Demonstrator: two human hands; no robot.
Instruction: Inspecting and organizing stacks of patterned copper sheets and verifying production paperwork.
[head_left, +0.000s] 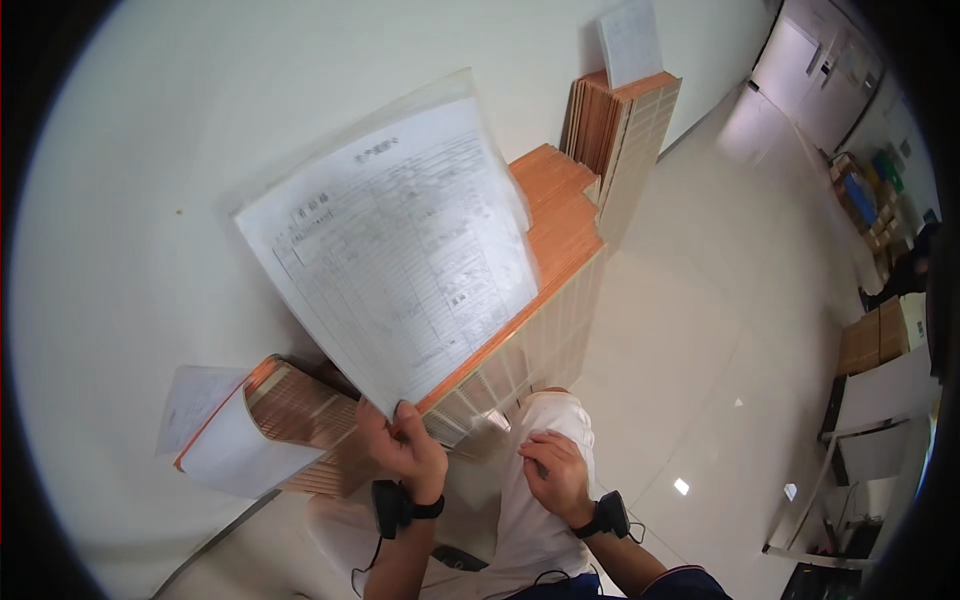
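Observation:
A large printed form in a clear plastic sleeve leans over a stack of orange-brown boards beside the wall. With thumb and fingers closed, my left hand pinches the sleeve's lower corner. My right hand rests on my white-trousered knee, its fingers loosely bent and nothing visible in them. Left of my left hand stands another bundle of boards, with a white sheet curved over its side. Both my wrists wear black strapped devices.
Farther along the wall stands a taller board stack with a paper sheet on top. Pale glossy floor runs along the right. Cardboard boxes and a metal-framed rack line the far right; a door is beyond.

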